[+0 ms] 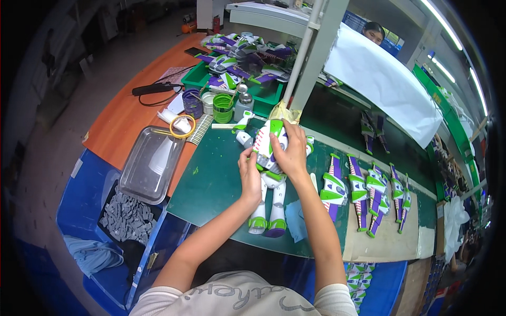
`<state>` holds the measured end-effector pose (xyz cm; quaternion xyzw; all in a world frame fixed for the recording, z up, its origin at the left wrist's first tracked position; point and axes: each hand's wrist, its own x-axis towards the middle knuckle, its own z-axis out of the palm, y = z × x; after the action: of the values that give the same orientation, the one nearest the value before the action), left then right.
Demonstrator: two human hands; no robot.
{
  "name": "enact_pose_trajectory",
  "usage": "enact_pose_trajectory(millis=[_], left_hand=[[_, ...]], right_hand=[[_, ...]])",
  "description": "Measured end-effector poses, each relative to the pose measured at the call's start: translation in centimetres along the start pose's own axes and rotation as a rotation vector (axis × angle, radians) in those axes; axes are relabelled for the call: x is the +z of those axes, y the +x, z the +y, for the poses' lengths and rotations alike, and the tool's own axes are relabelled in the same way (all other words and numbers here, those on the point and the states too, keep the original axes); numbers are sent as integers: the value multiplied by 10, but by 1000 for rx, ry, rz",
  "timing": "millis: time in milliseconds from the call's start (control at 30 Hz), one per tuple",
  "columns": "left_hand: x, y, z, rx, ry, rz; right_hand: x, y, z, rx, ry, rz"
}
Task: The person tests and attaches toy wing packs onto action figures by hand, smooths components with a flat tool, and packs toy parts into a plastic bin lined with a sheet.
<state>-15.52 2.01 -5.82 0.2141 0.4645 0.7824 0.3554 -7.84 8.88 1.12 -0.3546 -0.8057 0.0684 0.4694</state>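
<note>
Both hands grasp the white, green and purple toy figure lying on the green mat of the tabletop, the left hand at its waist, the right hand over its torso, right of the metal tray.

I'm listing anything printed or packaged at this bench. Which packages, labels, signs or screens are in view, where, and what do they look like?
Phone: flat dark rectangle, screen off, far on the orange table.
White sheet: large, blank, hung behind the green mat.
No packages or signs are clearly visible.
</note>
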Motion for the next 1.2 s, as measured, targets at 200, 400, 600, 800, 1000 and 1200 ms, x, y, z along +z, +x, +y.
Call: enact_pose_trajectory(millis=[200, 400, 600, 800, 1000, 1200], left_hand=[[-44, 39, -5, -281, -327, 17], [-19, 74, -35, -308, -311, -237], [-26, 74, -32, -319, -512, -353], [-21, 71, -23, -207, -250, -293], [-39, 130, 40, -4, -392, 143], [-11, 99, 43, 507, 265, -577]], right_hand=[[2, 3, 15, -68, -99, -166], [12, 20, 17, 22, -282, -196], [12, 22, 19, 26, -130, -181], [8, 23, 17, 70, -146, -184], [10, 20, 20, 34, -164, -166], [8, 22, 24, 57, -150, -109]])
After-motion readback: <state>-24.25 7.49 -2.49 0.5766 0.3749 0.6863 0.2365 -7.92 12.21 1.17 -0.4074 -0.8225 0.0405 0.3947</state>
